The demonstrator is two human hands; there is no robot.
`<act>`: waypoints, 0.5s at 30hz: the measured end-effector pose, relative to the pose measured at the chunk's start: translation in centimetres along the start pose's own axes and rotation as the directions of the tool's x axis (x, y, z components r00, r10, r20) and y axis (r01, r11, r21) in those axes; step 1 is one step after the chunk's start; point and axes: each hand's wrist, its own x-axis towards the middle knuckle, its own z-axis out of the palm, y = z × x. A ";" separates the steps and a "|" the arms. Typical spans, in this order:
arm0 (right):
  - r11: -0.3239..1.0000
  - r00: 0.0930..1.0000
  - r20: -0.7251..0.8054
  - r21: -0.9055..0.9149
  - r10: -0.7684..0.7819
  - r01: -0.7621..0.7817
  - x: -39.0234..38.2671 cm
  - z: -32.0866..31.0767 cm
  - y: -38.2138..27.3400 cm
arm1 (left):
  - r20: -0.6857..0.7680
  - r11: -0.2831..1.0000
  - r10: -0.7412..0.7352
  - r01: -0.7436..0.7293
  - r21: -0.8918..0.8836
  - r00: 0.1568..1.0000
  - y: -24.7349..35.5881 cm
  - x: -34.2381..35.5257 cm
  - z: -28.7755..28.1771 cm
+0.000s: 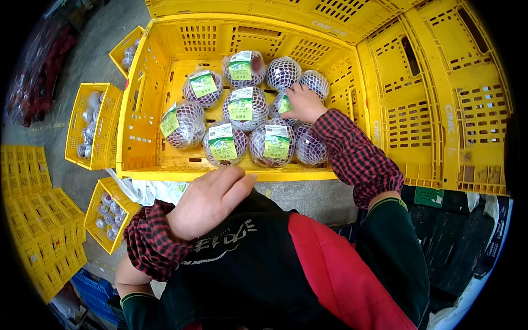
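A yellow plastic crate (148, 172) holds several round purple fruits (240, 103) in white foam nets, many with green-and-white labels. At its right side, my right hand (301, 103) grips a labelled netted fruit (278, 110), its fingers over the top, among others. My left hand (206, 201) hovers at the crate's near edge, below the front fruits, fingers loosely bent and apart with nothing visible in them. Both forearms wear red-and-black checked sleeve covers.
Smaller yellow crates of netted fruit (74, 126) stand on the floor (96, 55) at left, with stacked yellow crates (33, 214) and blue crates below. Large yellow crates (418, 110) adjoin at back and right. Dark crates (451, 231) lie lower right; wrapped dark goods are upper left.
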 end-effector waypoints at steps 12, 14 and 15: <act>0.323 0.948 -0.232 0.900 -0.217 0.294 -9.5 -11.4 -11.3 | 0.005 0.722 -0.622 0.576 -0.383 0.783 -0.9 -2.9 -2.0; 0.199 0.922 -0.341 0.931 0.181 0.305 -4.4 -10.8 -5.0 | 0.036 0.566 -0.733 0.638 -0.522 0.680 -1.4 -4.2 -2.1; 0.343 0.907 -0.339 0.907 0.250 0.244 -1.9 -9.6 -0.3 | 0.039 0.520 -0.723 0.581 -0.626 0.690 -1.5 -4.4 -1.8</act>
